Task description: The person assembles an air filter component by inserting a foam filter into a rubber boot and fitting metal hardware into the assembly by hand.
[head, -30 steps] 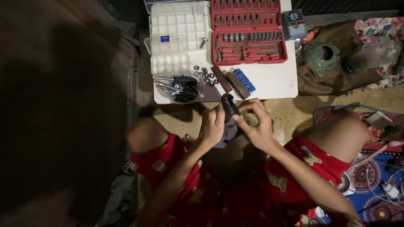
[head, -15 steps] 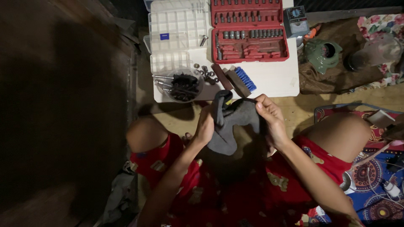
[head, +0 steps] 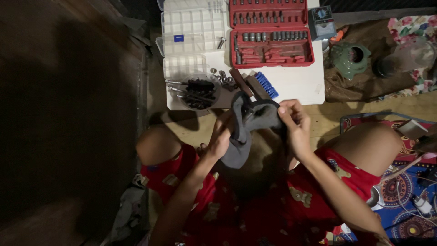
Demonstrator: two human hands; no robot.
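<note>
I sit on the floor in red patterned shorts, knees apart. Between both hands hangs a dark grey cloth (head: 243, 136). My right hand (head: 295, 125) pinches its upper right edge near the front edge of the low white table (head: 296, 86). My left hand (head: 220, 139) grips the cloth's left side lower down. Whether anything is wrapped inside the cloth I cannot tell. Just beyond the cloth on the table lie a blue-bristled brush (head: 265, 84) and a brown-handled tool (head: 240, 82).
On the table stand an open red socket set case (head: 271, 32), a clear compartment box (head: 191, 27), a round dish of dark bits (head: 198, 91) and loose sockets. A green pot (head: 349, 57) sits right of the table. Patterned mat and cables lie at right.
The small dark object between my hands a second ago has given way to the grey cloth, now spread wider and lifted closer to the table edge. My right hand has shifted right.
</note>
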